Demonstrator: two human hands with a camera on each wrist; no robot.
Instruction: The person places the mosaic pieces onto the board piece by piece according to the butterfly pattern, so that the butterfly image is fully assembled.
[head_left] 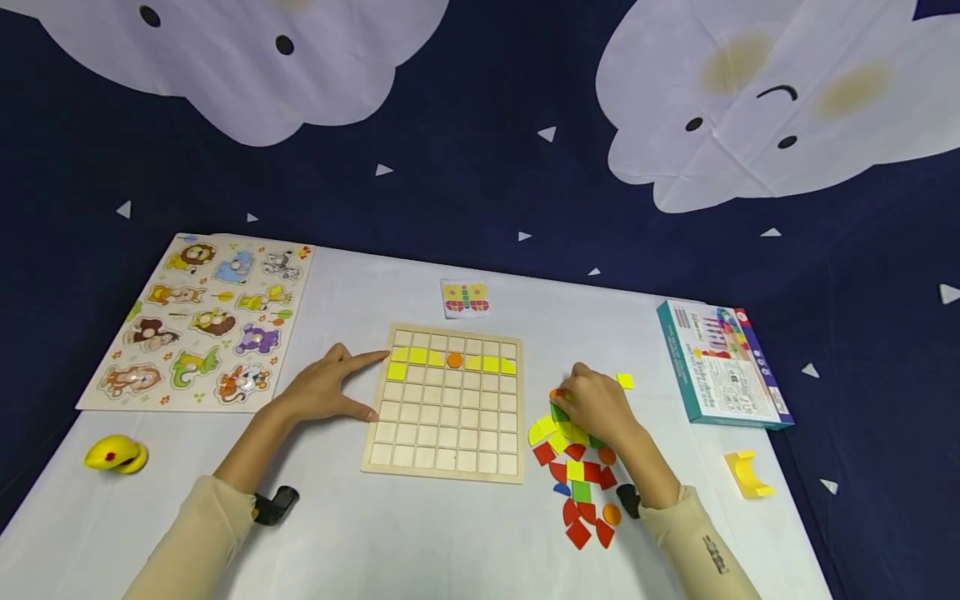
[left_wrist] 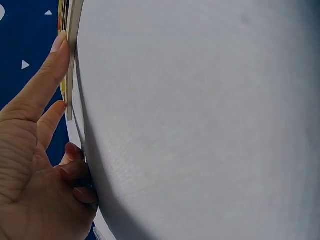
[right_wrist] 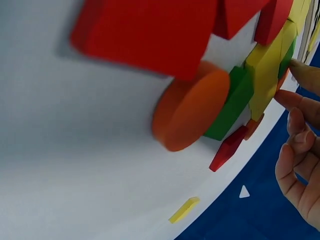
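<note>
My left hand [head_left: 318, 392] rests beside a wooden grid board [head_left: 446, 476], its straight index finger and thumb touching the board's left edge. In the left wrist view that hand [left_wrist: 35, 145] meets the thin board edge [left_wrist: 74, 60]. Yellow pieces [head_left: 491, 364] and an orange disc [head_left: 454, 360] lie in the board's second row, with one yellow square [head_left: 396, 371] below at the left. Right of the board, my right hand [head_left: 597, 406] reaches into loose coloured pieces. Its thumb and a finger pinch an orange piece [right_wrist: 282, 81], mostly hidden, beside a green one.
A butterfly pattern card [head_left: 465, 299] lies behind the board. An animal puzzle [head_left: 202, 325] is at left, above a yellow toy [head_left: 116, 454]. At right are a box [head_left: 723, 362], a yellow curved piece [head_left: 747, 475] and a lone yellow square [head_left: 625, 381]. Red pieces [head_left: 578, 534] spread toward the front.
</note>
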